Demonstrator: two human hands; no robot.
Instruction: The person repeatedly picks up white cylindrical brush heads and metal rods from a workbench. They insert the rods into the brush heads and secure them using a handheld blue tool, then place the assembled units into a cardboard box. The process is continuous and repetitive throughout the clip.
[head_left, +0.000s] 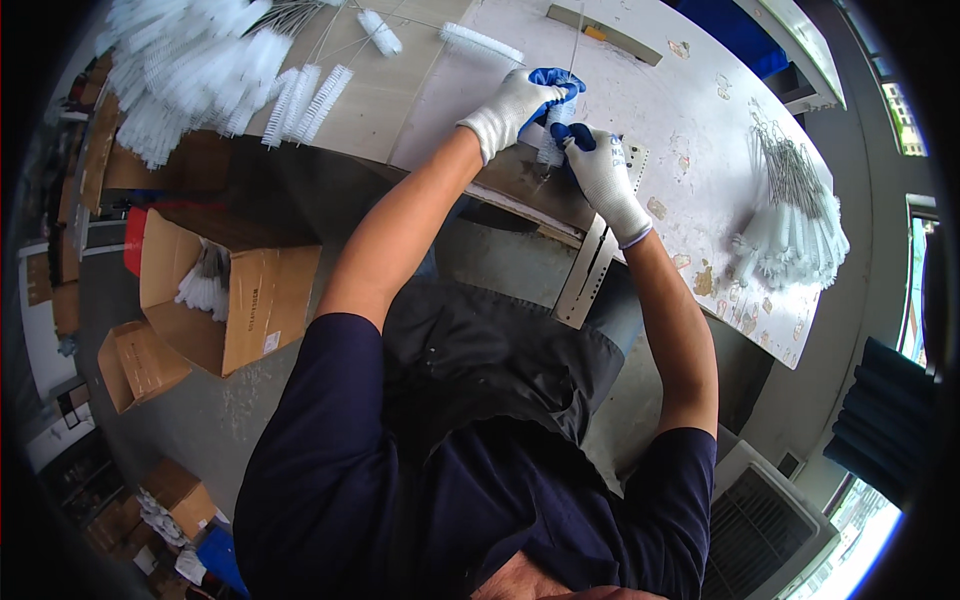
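Far left, a heap of white bottle brushes (200,70) is lying on the workbench (690,120), spilling toward its near edge; open bench surface is showing between this heap and the hands. Below the edge, on the floor at left, an open cardboard box (225,300) is standing with more white brushes inside and a small pale label on its near face; a smaller closed brown box (140,362) is sitting just beside it, nearer left. Open grey floor is lying between the boxes and the person. At the bench's near edge, the left hand (512,108), in a white glove with blue palm, is curling closed around the upper part of a small white brush (553,135) with a thin wire stem. The right hand (603,170), gloved alike, is pinching the brush's lower part; the two hands are touching. A perforated metal strip (590,265) is hanging off the edge under the right hand. Far right, a second bundle of wire-stemmed brushes (795,215) is resting well apart.
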